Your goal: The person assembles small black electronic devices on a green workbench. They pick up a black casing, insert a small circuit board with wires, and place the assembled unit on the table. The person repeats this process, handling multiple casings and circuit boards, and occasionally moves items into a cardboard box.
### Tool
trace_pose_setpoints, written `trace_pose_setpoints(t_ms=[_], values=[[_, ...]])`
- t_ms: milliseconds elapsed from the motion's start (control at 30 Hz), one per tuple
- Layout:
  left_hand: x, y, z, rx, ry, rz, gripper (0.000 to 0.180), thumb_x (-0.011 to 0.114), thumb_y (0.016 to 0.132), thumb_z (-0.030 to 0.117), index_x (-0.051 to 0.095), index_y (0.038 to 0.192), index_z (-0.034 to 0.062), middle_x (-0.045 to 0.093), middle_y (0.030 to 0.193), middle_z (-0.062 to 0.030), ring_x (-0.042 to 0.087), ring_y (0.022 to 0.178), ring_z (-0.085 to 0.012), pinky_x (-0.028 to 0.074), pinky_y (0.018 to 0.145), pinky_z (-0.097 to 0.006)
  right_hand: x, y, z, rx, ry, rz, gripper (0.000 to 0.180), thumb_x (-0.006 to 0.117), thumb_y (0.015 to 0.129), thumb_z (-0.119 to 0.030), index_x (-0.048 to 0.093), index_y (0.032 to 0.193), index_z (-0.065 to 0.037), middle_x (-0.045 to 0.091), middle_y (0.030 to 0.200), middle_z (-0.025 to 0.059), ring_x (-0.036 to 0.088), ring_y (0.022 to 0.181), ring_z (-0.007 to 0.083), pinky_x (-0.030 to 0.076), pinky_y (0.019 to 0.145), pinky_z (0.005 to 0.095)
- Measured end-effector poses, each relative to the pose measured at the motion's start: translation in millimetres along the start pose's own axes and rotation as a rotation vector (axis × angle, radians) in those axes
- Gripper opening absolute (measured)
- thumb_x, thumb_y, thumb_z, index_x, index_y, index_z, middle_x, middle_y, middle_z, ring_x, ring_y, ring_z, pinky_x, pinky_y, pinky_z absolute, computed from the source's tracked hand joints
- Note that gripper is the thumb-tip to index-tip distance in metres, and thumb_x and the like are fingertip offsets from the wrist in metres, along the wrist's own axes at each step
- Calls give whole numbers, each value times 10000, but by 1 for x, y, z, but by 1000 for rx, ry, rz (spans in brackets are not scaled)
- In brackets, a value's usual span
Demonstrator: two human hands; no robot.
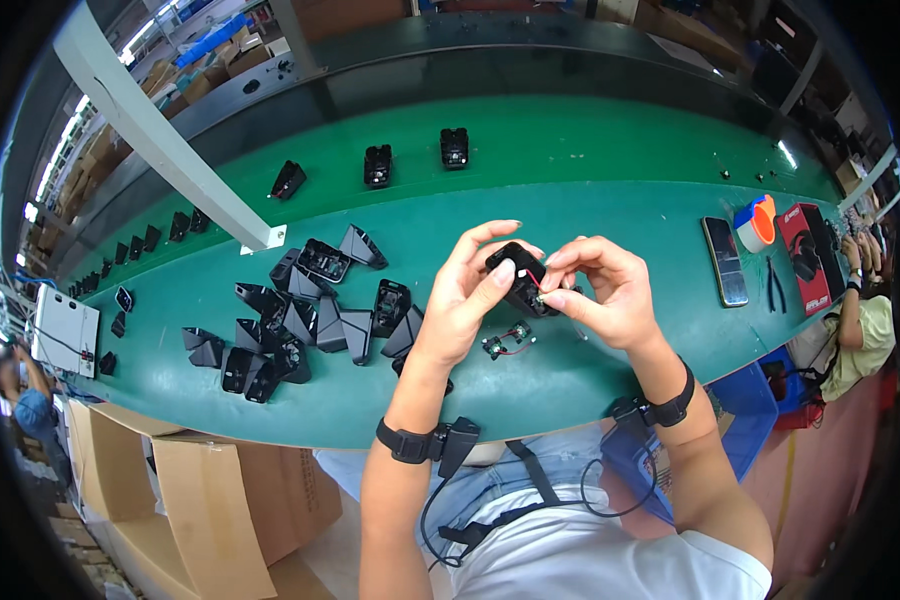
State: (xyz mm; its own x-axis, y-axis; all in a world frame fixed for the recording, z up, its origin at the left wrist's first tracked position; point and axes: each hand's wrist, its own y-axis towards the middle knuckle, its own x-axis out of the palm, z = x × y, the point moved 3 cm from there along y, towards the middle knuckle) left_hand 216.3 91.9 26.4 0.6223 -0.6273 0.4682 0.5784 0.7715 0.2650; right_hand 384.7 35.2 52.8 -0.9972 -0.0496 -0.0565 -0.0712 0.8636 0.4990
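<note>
I hold a small black plastic housing [518, 277] up above the green desk [590, 215], both hands closed on it. My left hand [465, 295] grips its near side, thumb pressed on the glossy moulded shell, fingers curled behind. My right hand [605, 290] pinches its right end with thumb and fingertips, where a thin red wire [536, 283] runs out of the part. Under my hands, lying flat on the desk's matte felt-like surface, is a small green circuit board with red and black leads [507, 340].

To my left a loose heap of angular black plastic shells [300, 325] is spread out, some wedge-shaped, some open and hollow. More of the same pieces [415, 160] stand spaced out along the far strip of the desk.

Off to my right lie a flat dark phone [725, 262], a roll of tape with an orange side [757, 222], a pair of pliers [776, 285] and a red and black box [808, 262]. Brown cardboard cartons [220, 490] stand below the desk's near edge.
</note>
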Motion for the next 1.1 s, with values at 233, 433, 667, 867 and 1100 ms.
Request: trace_pose_setpoints(t_ms=[233, 433, 667, 867, 1100], values=[[0, 0, -4, 21, 54, 2, 440, 538, 1003, 281, 464, 1338, 7, 635, 1125, -128, 603, 1061, -190, 458, 960, -335, 6, 1, -13, -103, -262, 18, 240, 776, 757, 6, 702, 985, -21, 716, 850, 70, 633, 761, 148, 505, 688, 278], [-4, 2, -6, 26, 50, -30, 460, 580, 981, 273, 466, 1332, -1, 638, 1125, -132, 601, 1075, -193, 462, 965, -336, 6, 3, -20, -170, -412, -36, 240, 768, 752, 10, 705, 982, -21, 713, 850, 70, 626, 739, 177, 517, 685, 292], [-2, 0, 4, 406, 677, 178, 595, 828, 739, 28, 552, 1264, -10, 552, 1237, -116, 592, 1137, -215, 546, 940, -346, -14, 4, -12, -103, -309, 224, 190, 726, 783, 19, 690, 967, -8, 694, 885, 78, 615, 752, 122, 503, 691, 260], [12, -7, -2, 665, 989, 185, 630, 911, 642, 50, 500, 1120, 25, 487, 1171, -122, 620, 1060, -240, 607, 854, -332, -7, 3, -1, -29, -266, 293, 153, 725, 802, -1, 680, 948, -12, 687, 880, 53, 606, 749, 103, 495, 691, 253], [25, -10, -1, 809, 1182, 203, 642, 943, 616, 145, 512, 1081, 41, 572, 1103, -155, 647, 979, -279, 568, 816, -382, -4, -3, 5, -57, -333, 338, 98, 714, 803, 16, 649, 867, -19, 687, 859, 64, 619, 753, 108, 491, 675, 247]])
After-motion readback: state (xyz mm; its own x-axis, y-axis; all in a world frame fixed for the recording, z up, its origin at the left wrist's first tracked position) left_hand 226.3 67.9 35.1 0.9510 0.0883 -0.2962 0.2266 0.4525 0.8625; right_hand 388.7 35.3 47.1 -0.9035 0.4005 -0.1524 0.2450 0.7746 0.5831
